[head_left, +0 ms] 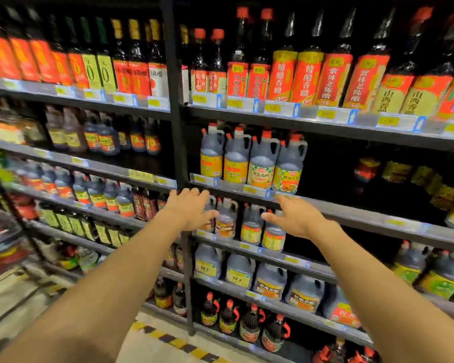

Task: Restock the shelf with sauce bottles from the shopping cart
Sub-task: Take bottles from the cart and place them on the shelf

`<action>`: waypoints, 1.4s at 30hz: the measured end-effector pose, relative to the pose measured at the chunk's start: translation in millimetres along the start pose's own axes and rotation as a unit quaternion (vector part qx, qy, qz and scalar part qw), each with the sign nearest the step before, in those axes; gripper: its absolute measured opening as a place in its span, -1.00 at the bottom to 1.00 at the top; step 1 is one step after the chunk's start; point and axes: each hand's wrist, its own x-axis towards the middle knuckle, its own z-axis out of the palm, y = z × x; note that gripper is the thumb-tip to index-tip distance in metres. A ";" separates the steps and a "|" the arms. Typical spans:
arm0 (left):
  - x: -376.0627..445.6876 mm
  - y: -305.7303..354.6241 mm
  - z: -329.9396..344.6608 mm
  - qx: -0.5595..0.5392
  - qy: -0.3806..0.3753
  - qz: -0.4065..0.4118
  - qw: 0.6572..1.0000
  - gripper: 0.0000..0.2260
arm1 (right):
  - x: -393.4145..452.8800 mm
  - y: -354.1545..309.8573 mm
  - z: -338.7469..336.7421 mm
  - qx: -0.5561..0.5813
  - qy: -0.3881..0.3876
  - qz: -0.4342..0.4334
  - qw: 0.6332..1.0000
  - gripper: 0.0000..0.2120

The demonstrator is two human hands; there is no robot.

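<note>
Head view: my left hand (192, 208) and right hand (296, 218) spread wide, empty, flanking sauce jugs (249, 224) at 12 o'clock on shelf (378, 218).

We face a dark metal shelving unit (177, 142) with yellow price tags along its edges. Tall vinegar bottles (307, 77) line its top shelf, handled jugs (262, 161) stand below, and red-capped jugs (250, 326) fill the lowest shelf.

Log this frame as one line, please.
reaching into shelf | left hand open by jugs | right hand open | nothing held | cart unseen
</note>
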 end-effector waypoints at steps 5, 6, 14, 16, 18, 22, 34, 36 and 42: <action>-8.2 -93.1 18.1 -0.019 -0.018 -0.115 0.993 -0.33 | 89.8 -90.9 26.3 0.016 -0.054 -0.134 0.989 -0.18; -14.9 -114.4 24.2 -0.023 -0.019 -0.139 0.990 -0.33 | 104.8 -113.6 32.1 0.018 -0.058 -0.160 0.985 -0.18; -120.2 -292.9 75.6 -0.052 -0.069 -0.366 0.927 -0.27 | 184.3 -351.9 78.8 -0.006 -0.106 -0.364 0.925 -0.26; -145.3 -335.7 88.5 -0.063 -0.066 -0.408 0.908 -0.22 | 195.0 -412.8 88.5 -0.019 -0.098 -0.407 0.908 -0.25; -165.5 -378.1 100.4 -0.060 -0.069 -0.443 0.892 -0.26 | 204.3 -471.5 96.0 -0.035 -0.093 -0.440 0.893 -0.24; -192.9 -458.5 115.1 -0.048 -0.077 -0.493 0.865 -0.31 | 217.2 -577.1 98.6 -0.042 -0.105 -0.482 0.869 -0.25; -201.3 -614.2 170.5 -0.068 -0.105 -0.551 0.825 -0.34 | 302.3 -783.5 129.4 -0.052 -0.114 -0.552 0.825 -0.19; -193.5 -643.6 182.1 -0.066 -0.116 -0.559 0.818 -0.34 | 322.7 -811.7 142.1 -0.060 -0.114 -0.560 0.818 -0.20; -153.2 -738.5 211.8 -0.057 -0.131 -0.568 0.811 -0.33 | 396.5 -899.9 182.0 -0.071 -0.128 -0.573 0.806 -0.27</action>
